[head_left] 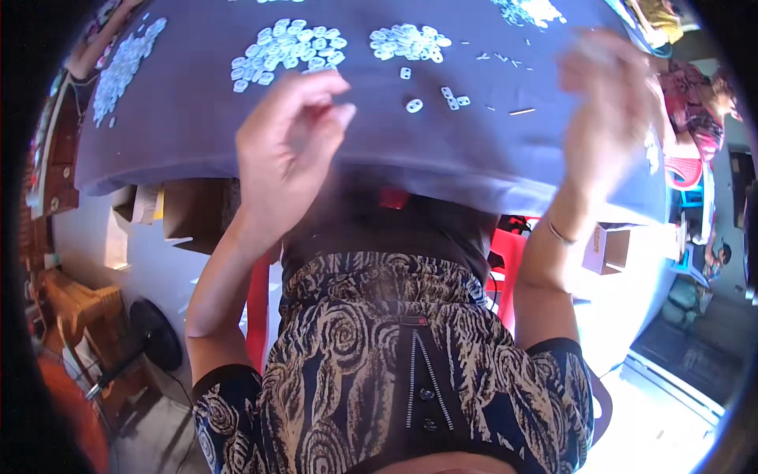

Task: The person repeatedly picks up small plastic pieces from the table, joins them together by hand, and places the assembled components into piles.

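Observation:
My left hand [288,146] is raised over the table's near edge, its fingers curled in toward the thumb. The thumb meets the curled fingers, and anything between them is too small to make out. My right hand [604,103] is lifted above the right side of the table, and motion smears its fingers. Beyond my left hand lies a pile of small white oval plastic pieces with holes [288,49]. A second pile of such pieces [407,42] sits to its right. Between my hands are a loose oval piece [414,105] and a small cluster of pieces [451,99].
The table [197,134] has a bluish cloth. Tiny thin bits [499,58] and a thin brown stick [522,111] lie on it. More white pieces [126,71] are at the far left, others [529,11] at the far right. Another person [695,103] is at the right.

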Demonstrator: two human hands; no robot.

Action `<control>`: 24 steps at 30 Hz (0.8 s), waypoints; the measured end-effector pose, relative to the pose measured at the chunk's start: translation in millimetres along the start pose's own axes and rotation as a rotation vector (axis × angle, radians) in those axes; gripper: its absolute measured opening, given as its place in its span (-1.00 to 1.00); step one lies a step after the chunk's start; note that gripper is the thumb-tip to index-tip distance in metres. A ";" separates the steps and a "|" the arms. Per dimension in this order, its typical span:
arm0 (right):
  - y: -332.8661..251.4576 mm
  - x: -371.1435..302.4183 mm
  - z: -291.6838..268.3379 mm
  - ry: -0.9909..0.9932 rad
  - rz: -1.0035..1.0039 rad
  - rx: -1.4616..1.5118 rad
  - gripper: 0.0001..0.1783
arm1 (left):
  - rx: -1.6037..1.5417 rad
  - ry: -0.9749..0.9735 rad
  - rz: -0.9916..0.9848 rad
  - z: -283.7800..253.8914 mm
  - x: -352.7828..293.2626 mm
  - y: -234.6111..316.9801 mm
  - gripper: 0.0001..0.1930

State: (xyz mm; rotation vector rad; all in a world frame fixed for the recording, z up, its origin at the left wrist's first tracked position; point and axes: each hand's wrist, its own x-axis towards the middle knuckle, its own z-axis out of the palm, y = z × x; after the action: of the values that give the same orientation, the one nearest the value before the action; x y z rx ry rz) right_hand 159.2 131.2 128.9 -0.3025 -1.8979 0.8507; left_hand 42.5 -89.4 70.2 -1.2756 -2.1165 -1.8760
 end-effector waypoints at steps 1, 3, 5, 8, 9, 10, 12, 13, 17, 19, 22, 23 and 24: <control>17.7 -2.1 16.8 -0.164 0.028 -0.080 -0.86 | 0.015 -0.071 -0.084 0.0 -6.0 -10.6 -0.82; 51.7 -12.0 27.1 -0.420 0.103 -0.245 -0.78 | 0.194 -0.258 -0.118 3.7 -4.7 -19.5 -0.81; 76.0 -23.8 23.9 -0.520 0.159 -0.320 -0.74 | 0.229 -0.403 -0.127 11.1 -2.2 -27.5 -0.81; 90.3 -32.6 13.3 -0.744 0.126 -0.453 -0.71 | 0.254 -0.432 -0.078 25.1 2.8 -40.7 -0.78; 90.5 -32.5 15.8 -0.739 0.132 -0.453 -0.71 | 0.254 -0.438 -0.076 31.4 6.1 -43.4 -0.78; 90.9 -30.7 22.1 -0.776 0.173 -0.444 -0.71 | 0.307 -0.403 -0.030 39.3 10.4 -45.2 -0.77; 96.2 -31.8 35.5 -0.806 0.217 -0.432 -0.71 | 0.465 -0.352 0.055 57.0 16.3 -57.0 -0.72; 102.5 -34.7 43.8 -0.791 0.159 -0.408 -0.72 | 0.470 -0.354 0.059 65.5 18.5 -63.0 -0.72; 110.2 -30.2 73.1 -0.784 0.109 -0.307 -0.78 | 0.591 -0.337 0.179 83.6 33.1 -83.5 -0.80; 112.2 -28.2 82.7 -0.726 0.086 -0.342 -0.80 | 0.577 -0.302 0.169 80.1 38.8 -92.1 -0.86; 121.2 -29.4 85.9 -0.580 0.039 -0.283 -0.83 | 0.561 -0.233 0.187 70.3 42.7 -104.9 -0.87; 124.3 -31.0 85.1 -0.488 0.016 -0.187 -0.84 | 0.546 -0.218 0.187 66.7 44.1 -106.6 -0.86; 127.6 -31.9 82.0 -0.489 0.016 -0.186 -0.84 | 0.567 -0.227 0.159 64.6 46.1 -107.5 -0.82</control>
State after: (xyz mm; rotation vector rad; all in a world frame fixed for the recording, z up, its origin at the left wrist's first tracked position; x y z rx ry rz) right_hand 83.8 170.9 -0.5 -0.2352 -2.4399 0.8095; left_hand -20.4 -3.0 -9.9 -1.4920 -2.3207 -0.9943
